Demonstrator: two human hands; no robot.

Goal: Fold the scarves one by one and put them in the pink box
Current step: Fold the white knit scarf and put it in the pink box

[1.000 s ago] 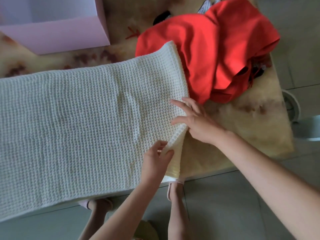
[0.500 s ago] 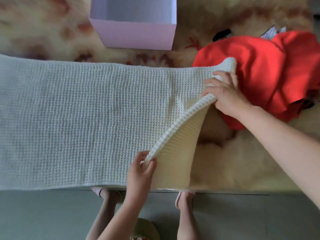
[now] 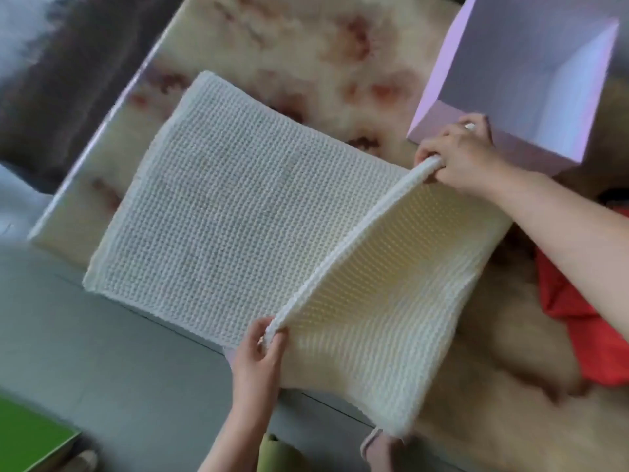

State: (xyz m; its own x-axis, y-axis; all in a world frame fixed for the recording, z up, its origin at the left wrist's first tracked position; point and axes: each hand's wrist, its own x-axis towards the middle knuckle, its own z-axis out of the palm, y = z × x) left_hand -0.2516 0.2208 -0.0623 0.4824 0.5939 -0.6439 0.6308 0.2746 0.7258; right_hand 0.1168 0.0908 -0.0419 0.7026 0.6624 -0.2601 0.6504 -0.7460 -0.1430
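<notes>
Open pink box (image 3: pixel 544 141), white scarf (image 3: pixel 255 216) outside it — half-folded

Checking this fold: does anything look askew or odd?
Nothing damaged. The white scarf overhangs the table's near edge, and the red scarf lies crumpled at the right, unfolded. Left hand and right hand grip the lifted end.

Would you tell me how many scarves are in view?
2. The white scarf lies on the table, its end lifted by the left hand and right hand; the red scarf sits at the right edge. Others may be hidden.
</notes>
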